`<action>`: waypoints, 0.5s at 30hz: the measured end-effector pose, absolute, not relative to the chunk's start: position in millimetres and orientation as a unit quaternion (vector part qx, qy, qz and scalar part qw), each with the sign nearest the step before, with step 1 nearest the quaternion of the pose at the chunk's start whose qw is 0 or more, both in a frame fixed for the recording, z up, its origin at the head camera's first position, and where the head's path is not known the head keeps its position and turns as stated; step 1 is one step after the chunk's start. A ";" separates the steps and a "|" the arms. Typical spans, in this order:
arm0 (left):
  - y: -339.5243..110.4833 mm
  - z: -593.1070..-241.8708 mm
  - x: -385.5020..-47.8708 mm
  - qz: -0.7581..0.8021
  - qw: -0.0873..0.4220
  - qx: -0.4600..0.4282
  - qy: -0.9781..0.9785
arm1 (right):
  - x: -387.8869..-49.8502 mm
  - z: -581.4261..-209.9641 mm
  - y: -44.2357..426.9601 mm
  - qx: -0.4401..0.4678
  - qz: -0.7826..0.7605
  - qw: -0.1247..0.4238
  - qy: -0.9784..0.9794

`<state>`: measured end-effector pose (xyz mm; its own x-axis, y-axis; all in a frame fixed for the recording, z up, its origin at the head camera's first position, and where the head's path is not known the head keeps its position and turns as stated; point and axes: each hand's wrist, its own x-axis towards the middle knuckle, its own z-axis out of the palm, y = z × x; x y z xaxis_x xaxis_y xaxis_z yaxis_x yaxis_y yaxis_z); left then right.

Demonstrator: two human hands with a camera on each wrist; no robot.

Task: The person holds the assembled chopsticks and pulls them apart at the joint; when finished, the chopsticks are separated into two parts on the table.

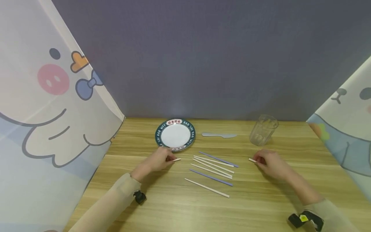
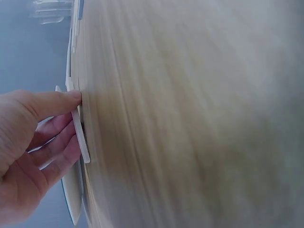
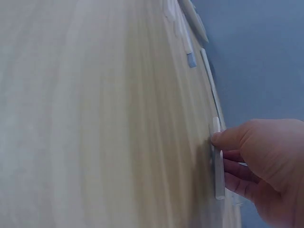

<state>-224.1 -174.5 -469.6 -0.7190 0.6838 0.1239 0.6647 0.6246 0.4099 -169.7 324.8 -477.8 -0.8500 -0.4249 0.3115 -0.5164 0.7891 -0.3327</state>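
Observation:
My left hand (image 1: 156, 160) pinches a white stick (image 1: 177, 159) just below the plate (image 1: 175, 135); in the left wrist view the thumb lies across that stick (image 2: 82, 140). On the right, below the clear glass (image 1: 263, 130), my right hand (image 1: 272, 164) pinches another white stick (image 1: 251, 159), which the right wrist view shows under the thumb (image 3: 219, 175). Between the hands lie several white chopsticks (image 1: 207, 188) and two purple ones (image 1: 211, 177), roughly side by side and slanting down to the right, some of the white ones close together.
A pale knife (image 1: 219, 135) lies between plate and glass near the back of the wooden table (image 1: 174, 209). Behind the table stands a dark grey panel (image 1: 203, 58). Cartoon-printed cloth (image 1: 95, 119) hangs on the left, and similar cloth is on the right.

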 end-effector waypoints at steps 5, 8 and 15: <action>-175.6 -464.2 -225.4 0.220 0.027 0.374 0.901 | -166.8 -478.1 318.7 0.222 0.206 0.084 -0.949; -171.9 -457.7 -226.5 0.208 0.030 0.376 0.902 | -165.6 -477.6 315.0 0.215 0.197 0.080 -0.953; -135.6 -441.5 -228.6 0.181 0.005 0.398 0.899 | -159.1 -469.2 297.7 0.244 0.185 0.111 -0.946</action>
<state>-228.6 -135.6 -441.5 -0.6827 0.7180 0.1357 0.7144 0.6170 0.3300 -159.1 297.7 -469.2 -0.8564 -0.4195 0.3008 -0.5019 0.8129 -0.2954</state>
